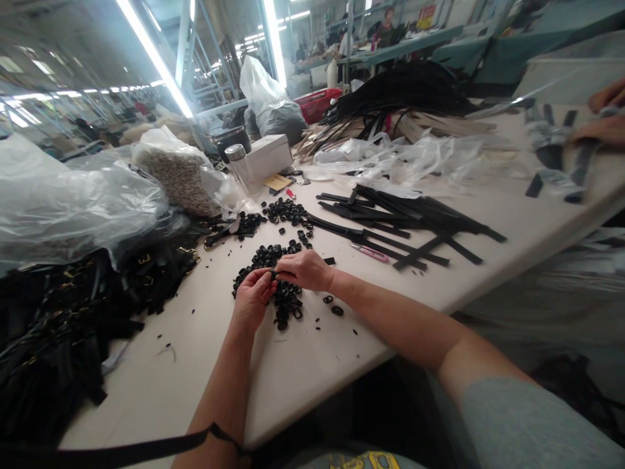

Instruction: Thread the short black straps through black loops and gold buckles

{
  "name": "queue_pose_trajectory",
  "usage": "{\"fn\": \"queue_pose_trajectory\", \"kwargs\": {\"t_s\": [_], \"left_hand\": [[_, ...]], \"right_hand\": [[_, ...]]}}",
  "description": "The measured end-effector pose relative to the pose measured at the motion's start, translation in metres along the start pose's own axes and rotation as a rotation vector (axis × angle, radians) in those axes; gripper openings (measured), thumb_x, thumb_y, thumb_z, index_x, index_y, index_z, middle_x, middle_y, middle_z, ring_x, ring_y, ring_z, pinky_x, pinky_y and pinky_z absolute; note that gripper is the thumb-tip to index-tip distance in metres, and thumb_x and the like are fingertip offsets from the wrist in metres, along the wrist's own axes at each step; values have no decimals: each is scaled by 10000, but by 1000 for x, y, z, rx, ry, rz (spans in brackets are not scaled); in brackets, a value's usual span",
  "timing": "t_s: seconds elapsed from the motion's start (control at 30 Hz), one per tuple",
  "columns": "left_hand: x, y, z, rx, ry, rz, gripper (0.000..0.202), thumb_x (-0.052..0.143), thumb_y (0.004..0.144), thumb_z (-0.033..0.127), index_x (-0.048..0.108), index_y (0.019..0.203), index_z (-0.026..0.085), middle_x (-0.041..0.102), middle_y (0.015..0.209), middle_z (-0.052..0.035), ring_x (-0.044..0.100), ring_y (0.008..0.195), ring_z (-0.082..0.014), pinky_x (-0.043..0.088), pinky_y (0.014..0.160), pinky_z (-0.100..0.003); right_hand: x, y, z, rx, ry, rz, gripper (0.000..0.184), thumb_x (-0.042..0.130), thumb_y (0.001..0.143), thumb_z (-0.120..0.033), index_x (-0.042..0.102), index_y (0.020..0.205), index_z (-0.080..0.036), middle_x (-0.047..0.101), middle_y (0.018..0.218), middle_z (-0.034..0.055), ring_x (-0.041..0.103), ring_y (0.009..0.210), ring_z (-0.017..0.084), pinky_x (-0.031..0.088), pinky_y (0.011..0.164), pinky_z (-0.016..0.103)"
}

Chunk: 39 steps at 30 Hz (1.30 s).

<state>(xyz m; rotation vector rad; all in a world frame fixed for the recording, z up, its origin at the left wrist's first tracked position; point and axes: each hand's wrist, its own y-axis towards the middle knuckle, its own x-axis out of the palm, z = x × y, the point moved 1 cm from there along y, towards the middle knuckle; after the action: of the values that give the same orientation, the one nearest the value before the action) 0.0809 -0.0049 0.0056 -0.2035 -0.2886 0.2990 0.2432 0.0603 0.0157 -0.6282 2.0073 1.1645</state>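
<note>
My left hand [254, 291] and my right hand [305, 268] meet over a heap of small black strap loops [288, 296]. Both are closed in a pinch on one small black loop [273, 275], mostly hidden by my fingers. Several loose loops [336, 311] lie to the right of the heap, and another cluster of loops [286, 212] sits farther back. Beyond my right hand, long flat black straps [415, 215] are piled crosswise, with a pink-handled cutter [370, 253] lying in front of them.
On the left, black straps with gold-coloured buckles [141, 273] are heaped beside clear plastic bags [83, 202]. A lidded bottle [239, 166] and white box [269, 156] stand behind. At far right, another person's hands [605, 117] handle straps. The table edge [322, 404] runs before me.
</note>
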Motion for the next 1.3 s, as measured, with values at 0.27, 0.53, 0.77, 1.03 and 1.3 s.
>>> {"fn": "queue_pose_trajectory", "kwargs": {"t_s": [0.27,0.53,0.77,1.03,1.3], "left_hand": [[13,-9,-4,74,25,-38,442,853,536,359,660,883,164,695,789,-25,659,653,-129,528,597,-217],[13,-12,-6,178,199,-9,375,834,565,393,627,777,164,632,605,20,560,514,-102,474,535,-222],[9,-10,-2,188,217,9,370,791,620,451,647,791,156,647,639,-3,590,562,-122,481,551,-226],[-1,-8,-2,200,211,64,458,779,615,479,645,910,156,677,774,-30,627,615,-128,498,575,-231],[-6,40,58,294,424,-3,484,782,566,497,653,861,135,672,779,-53,633,642,-151,487,566,-244]], "right_hand": [[-8,1,-10,217,142,-88,441,377,977,-366,422,1364,-159,700,878,43,643,762,165,400,667,255],[-6,0,-9,175,100,-117,455,434,944,-470,518,1293,-190,721,910,59,661,774,173,399,651,249],[-6,-2,0,107,-53,-112,324,463,930,-440,643,852,-182,686,741,38,586,621,133,307,574,243],[-20,-1,25,265,-257,-62,366,409,964,-413,622,802,-162,684,774,55,579,667,128,271,592,251],[-28,-5,55,538,-286,27,363,370,981,-416,631,882,-183,704,868,50,611,753,146,272,605,258]]}}
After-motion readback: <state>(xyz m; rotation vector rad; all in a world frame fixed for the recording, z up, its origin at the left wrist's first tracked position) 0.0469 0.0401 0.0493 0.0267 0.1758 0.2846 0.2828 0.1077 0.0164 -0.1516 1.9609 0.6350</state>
